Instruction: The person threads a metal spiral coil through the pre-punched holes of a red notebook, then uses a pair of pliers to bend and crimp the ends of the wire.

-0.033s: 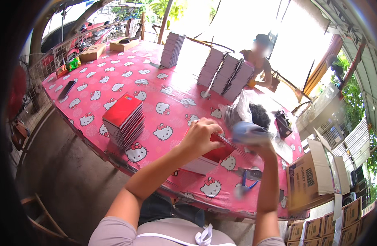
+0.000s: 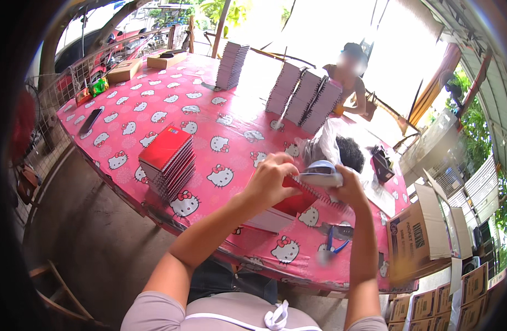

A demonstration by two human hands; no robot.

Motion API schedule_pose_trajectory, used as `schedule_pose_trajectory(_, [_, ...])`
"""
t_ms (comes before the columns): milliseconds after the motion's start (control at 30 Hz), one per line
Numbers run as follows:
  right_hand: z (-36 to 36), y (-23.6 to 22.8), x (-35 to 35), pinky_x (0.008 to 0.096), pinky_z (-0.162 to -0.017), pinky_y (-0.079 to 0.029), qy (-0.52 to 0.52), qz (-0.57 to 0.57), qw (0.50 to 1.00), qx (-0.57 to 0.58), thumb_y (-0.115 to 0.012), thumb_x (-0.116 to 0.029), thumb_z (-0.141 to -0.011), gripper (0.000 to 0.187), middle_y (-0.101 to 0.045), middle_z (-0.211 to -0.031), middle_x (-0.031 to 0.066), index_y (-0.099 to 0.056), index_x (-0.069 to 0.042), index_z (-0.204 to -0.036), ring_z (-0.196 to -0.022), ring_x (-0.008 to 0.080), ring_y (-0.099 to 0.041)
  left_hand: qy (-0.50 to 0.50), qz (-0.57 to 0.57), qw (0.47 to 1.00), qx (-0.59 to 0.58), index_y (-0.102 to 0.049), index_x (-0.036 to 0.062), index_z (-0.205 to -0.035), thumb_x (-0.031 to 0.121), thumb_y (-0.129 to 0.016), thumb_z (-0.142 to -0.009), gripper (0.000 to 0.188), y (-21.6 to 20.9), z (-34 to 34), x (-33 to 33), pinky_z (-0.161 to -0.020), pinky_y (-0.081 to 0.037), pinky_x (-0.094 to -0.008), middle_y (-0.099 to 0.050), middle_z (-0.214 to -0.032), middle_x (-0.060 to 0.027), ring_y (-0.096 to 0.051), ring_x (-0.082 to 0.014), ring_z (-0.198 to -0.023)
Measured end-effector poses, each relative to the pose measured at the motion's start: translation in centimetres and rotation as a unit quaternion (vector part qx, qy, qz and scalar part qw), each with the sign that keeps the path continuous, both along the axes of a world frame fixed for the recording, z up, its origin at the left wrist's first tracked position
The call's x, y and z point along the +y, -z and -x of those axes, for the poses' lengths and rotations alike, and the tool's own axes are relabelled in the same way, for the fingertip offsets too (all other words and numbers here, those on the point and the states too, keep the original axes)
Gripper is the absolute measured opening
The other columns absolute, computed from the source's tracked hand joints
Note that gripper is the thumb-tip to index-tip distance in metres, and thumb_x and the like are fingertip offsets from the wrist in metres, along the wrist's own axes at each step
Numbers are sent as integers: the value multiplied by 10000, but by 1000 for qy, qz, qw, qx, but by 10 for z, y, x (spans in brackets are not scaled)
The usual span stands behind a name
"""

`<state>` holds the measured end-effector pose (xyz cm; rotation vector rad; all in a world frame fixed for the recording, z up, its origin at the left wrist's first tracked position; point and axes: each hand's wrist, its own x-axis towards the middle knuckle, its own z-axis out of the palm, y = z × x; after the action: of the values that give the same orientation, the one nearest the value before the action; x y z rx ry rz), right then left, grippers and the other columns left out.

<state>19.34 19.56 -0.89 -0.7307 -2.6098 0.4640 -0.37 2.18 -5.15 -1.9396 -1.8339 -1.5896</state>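
My left hand (image 2: 272, 179) is closed, thumb and fingers pinching the end of a red spiral notebook (image 2: 297, 203). The notebook's wire coil (image 2: 322, 196) slants down to the right from those fingers. In my right hand (image 2: 350, 187) is a rounded blue and pale-grey hand tool (image 2: 321, 175), its exact kind unclear, held just above the coil. White page edges (image 2: 270, 222) show beneath my left wrist. Blue-handled pliers (image 2: 333, 248) lie on the table nearer to me. To the left stands a stack of red spiral notebooks (image 2: 168, 160).
A pink patterned cloth covers the table (image 2: 220, 144). Tall stacks of coil-bound books (image 2: 303, 99) stand at the far side, near another person (image 2: 350, 83). Plastic bags (image 2: 325, 143) with something black sit beyond my right hand. Cardboard boxes (image 2: 421, 231) crowd the right edge.
The tool in my right hand has shifted slightly left, toward my left hand, and shows less blur. My left hand keeps its grip on the notebook.
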Motion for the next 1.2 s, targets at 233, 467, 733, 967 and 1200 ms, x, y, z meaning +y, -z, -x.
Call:
schedule_pose_trajectory(233, [27, -2, -3, 309, -775, -481, 35, 17, 999, 21, -696, -32, -675, 300, -631, -921, 69, -636, -62, -967, -848, 174, -596, 41, -9, 938, -344, -645, 8, -1092, -83, -682, -778, 330, 6, 16, -13, -766, -526, -229, -672, -999, -51, -631, -100, -884])
schedule_pose_trajectory(467, [34, 9, -2, 446, -726, -503, 85, -73, 994, 12, -712, -158, -712, 328, -652, -934, 215, -584, -44, -991, -855, 363, -648, 95, 16, 888, -449, -664, 1, -1084, -92, -660, -791, 308, 28, 35, -18, -675, -544, -230, -691, -910, -73, -642, -93, -771])
schedule_pose_trajectory(733, [-39, 131, 7, 437, -868, -475, 199, -100, 973, -53, -687, -119, -702, 423, -588, -1127, 197, -573, -67, -1106, -1051, 379, -565, 185, 10, 880, -436, -668, 26, -950, -36, -704, -788, 177, 21, 30, -8, -595, -517, -193, -676, -895, -26, -623, -63, -752])
schedule_pose_trajectory(967, [-148, 141, -63, 443, -991, -386, 89, 16, 996, -14, -744, -159, -699, 512, -522, -1247, 173, -581, -59, -1174, -1181, 363, -477, 45, -233, 968, -87, -647, 36, -957, -57, -691, -764, 219, -17, 9, -45, -744, -542, -285, -672, -955, -95, -656, -158, -845])
schedule_pose_trajectory(1200, [-158, 170, -145, 488, -976, -337, 281, -58, 955, -82, -721, -367, -744, 566, -517, -1250, 163, -575, -45, -1185, -1192, 334, -460, 64, -59, 992, 95, -643, 49, -1030, -61, -630, -747, 304, 50, -19, -60, -847, -499, -407, -655, -1035, -113, -613, -294, -979])
